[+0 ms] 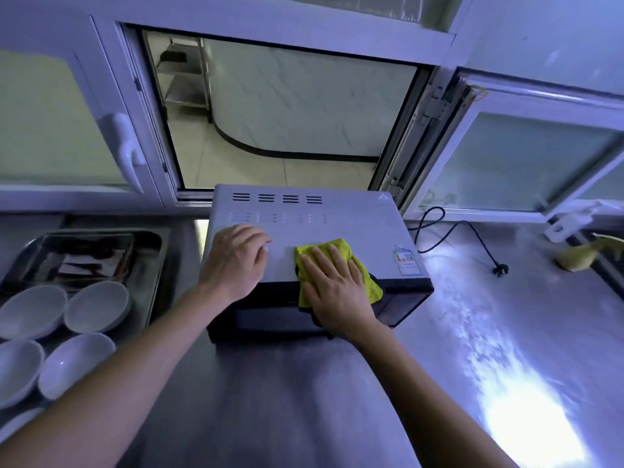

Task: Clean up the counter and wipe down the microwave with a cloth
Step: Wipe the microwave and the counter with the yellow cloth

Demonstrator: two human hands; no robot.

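The yellow cloth [337,265] lies flat on the microwave [341,221] top near its front edge, pinned under the right hand [332,292], whose straight, spread fingers point to 11 o'clock; bare top lies that way. At 9 o'clock the left hand [236,261] rests loosely curled, holding nothing. Bowls [96,307] sit well apart at 9 o'clock on the counter [304,400].

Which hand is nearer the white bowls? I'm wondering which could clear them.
Left. The left hand rests on the microwave nearer the white bowls; the right hand presses the cloth farther away.
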